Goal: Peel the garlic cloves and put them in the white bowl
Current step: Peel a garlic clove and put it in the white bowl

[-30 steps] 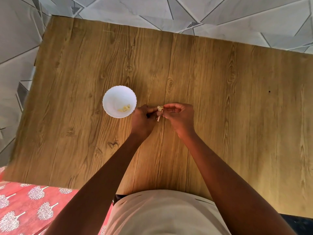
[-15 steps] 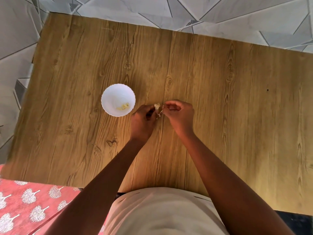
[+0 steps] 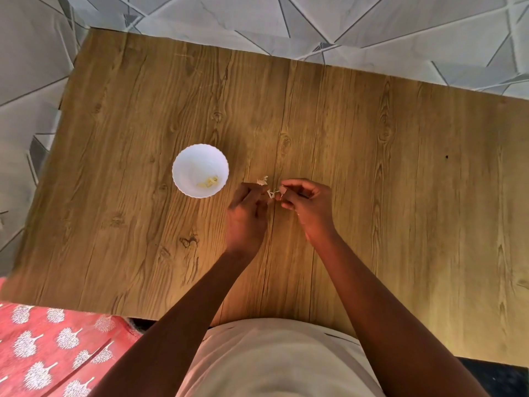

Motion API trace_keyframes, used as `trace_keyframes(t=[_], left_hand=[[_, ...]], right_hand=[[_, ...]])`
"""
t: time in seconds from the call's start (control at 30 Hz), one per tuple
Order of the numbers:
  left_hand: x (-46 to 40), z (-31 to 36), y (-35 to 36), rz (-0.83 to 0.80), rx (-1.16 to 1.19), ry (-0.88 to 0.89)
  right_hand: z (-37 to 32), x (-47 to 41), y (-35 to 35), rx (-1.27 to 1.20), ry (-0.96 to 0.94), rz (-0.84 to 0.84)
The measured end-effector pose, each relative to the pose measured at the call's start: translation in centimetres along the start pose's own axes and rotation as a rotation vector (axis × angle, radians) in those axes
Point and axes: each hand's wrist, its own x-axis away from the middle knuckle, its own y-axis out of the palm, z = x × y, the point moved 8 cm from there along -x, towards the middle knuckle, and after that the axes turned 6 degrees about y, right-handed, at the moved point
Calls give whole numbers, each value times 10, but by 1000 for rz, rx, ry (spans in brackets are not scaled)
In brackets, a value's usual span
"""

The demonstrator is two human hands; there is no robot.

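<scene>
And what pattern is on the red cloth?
White tree shapes on the red cloth, seen in the head view.

White bowl (image 3: 183, 156) just left of hands; peel scrap (image 3: 262, 179), perhaps loose, between.

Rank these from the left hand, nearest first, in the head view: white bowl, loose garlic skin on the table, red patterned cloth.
1. Loose garlic skin, just beyond the left hand.
2. White bowl, further to the left.
3. Red patterned cloth, off the table's near-left corner.

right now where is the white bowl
In the head view the white bowl sits on the wooden table, left of centre, just left of the left hand, with peeled garlic pieces inside.
</scene>
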Motion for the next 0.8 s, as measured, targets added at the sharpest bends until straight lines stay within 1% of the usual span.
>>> trace_keyframes(t=[0.13, 0.23, 0.37, 0.5, 0.6, 0.7, 0.8], left_hand=[[1, 0, 6, -45, 48, -4], [0, -6, 8, -50, 78, -41], [-2, -10, 8, -62, 122, -93], [-3, -14, 3, -42, 50, -97], [-2, -12, 1, -50, -27, -58], [1, -6, 4, -78, -83, -2], [8, 0, 3, -72, -105, 36]], right_hand=[[-2, 3, 5, -22, -2, -55], [-4, 5, 8, -22, -10, -91], [-4, 5, 5, 3, -13, -84], [0, 3, -3, 15, -8, -51], [4, 1, -11, 22, 23, -16], [4, 2, -15, 112, 15, -6], [3, 7, -15, 188, -17, -15]])
